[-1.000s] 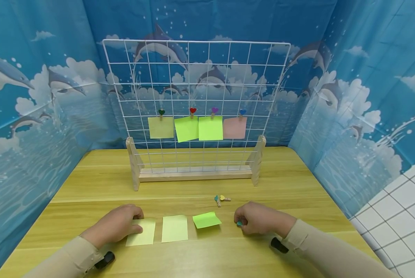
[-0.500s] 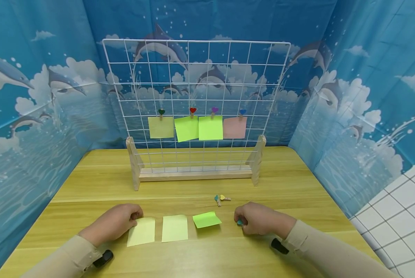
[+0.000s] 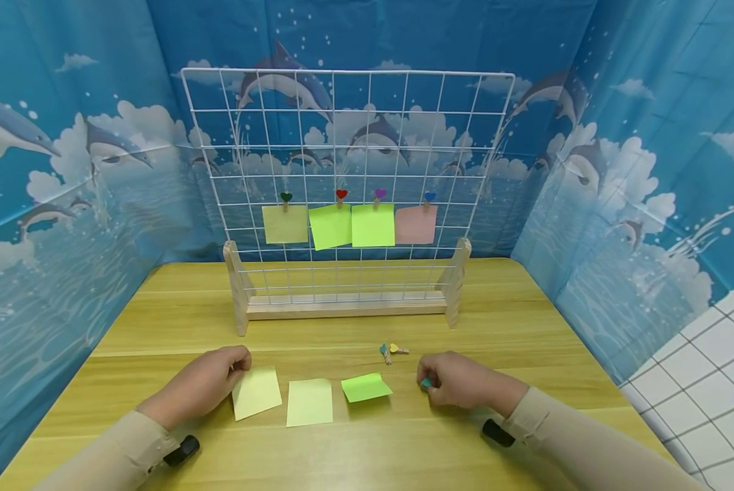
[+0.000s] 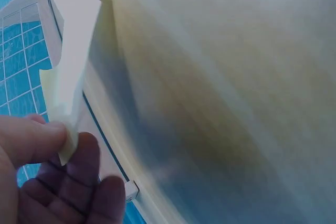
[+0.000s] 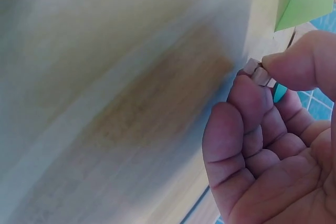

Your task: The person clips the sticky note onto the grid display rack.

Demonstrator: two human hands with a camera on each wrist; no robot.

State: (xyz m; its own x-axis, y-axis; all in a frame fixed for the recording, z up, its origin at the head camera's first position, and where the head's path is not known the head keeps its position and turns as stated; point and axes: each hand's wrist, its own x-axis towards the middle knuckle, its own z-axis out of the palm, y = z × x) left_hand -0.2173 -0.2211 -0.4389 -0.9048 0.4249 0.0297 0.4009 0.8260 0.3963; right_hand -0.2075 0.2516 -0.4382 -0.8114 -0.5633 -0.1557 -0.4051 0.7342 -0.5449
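My left hand pinches the upper left corner of a pale yellow sticky note between thumb and fingers. In the left wrist view that note stands up from the fingertips, slightly bent. My right hand holds a small wooden clothespin with a teal heart, gripped by its end between thumb and index finger. A second pale yellow note and a curled bright green note lie on the table between the hands.
Behind the hands stands a white wire grid on a wooden base. Several notes hang on it from heart clothespins, among them a pink note. A teal clothespin and a yellow one lie on the table before it.
My left hand has picked up the left yellow note by its corner, raising and tilting it away from me. The right hand has shifted only slightly, still holding the clothespin.
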